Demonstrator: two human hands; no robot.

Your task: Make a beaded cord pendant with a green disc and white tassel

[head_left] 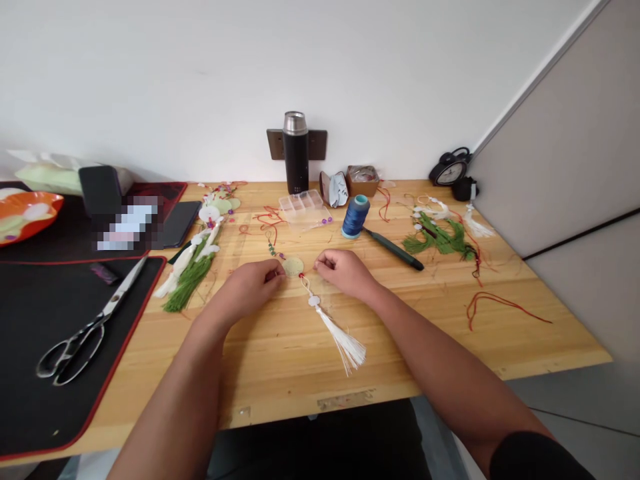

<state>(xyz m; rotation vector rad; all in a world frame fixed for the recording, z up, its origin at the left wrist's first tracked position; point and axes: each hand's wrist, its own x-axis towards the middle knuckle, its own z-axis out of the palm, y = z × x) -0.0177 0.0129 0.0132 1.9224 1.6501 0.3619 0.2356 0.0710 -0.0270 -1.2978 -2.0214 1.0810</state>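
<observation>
A pale green round pendant (293, 267) lies flat on the wooden table between my hands. From its lower edge, past a red bead (301, 275), hang a looped cord, a white flower-shaped bead (314, 301) and a white tassel (345, 339) fanned toward me. Dark green beads (272, 248) on a cord lie above the pendant. My left hand (257, 283) is closed, its fingertips pinching the pendant's left edge. Just right of the pendant, my right hand (345, 270) is closed with thumb and fingers pressed together; anything between them is too small to make out.
Behind stand a blue thread spool (355, 217), a dark green pen-like tool (395, 250), a clear compartment box (305, 208) and a black flask (297, 157). Finished-looking green and white tassels (193, 270) lie left, more green tassels (437, 233) right. Scissors (95, 323) rest on a black mat (30, 300).
</observation>
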